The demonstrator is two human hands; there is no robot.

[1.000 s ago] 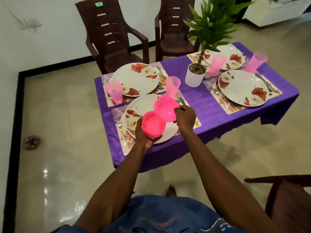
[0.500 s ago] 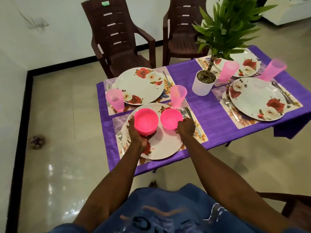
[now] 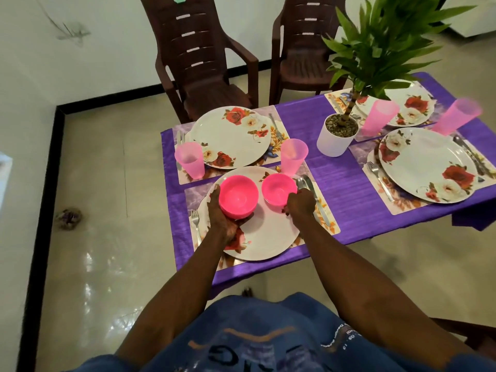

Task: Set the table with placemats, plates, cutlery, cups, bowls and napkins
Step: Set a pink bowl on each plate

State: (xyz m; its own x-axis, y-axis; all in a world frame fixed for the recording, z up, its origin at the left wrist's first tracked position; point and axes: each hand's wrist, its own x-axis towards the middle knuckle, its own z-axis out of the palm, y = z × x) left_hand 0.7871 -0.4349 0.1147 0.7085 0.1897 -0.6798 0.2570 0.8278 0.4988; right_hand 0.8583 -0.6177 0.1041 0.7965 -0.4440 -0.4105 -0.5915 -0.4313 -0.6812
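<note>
While my left hand cups a stack of pink bowls from below and from the left side, fingers curled up around the stack, my right hand grips the near rim of a single pink bowl, fingers curled on it. Both bowls sit over the nearest plate; I cannot tell whether the single bowl touches the plate or is just above it. That plate, white with red roses, lies on a placemat at the near left corner of the table, which wears a purple cloth. A fork lies to the left of the plate on the mat, and a spoon with a knife lies to its right, partly under my right hand. A pink cup stands upright just beyond the single bowl.

Beyond, a second plate rests on its own mat with another pink cup at its left edge and a fork on its right. On the right half I see a third plate with a fork beside it, a fourth plate partly behind leaves, and two more pink cups. A potted plant in a white pot stands between the two halves. Two brown chairs stand at the far side.
</note>
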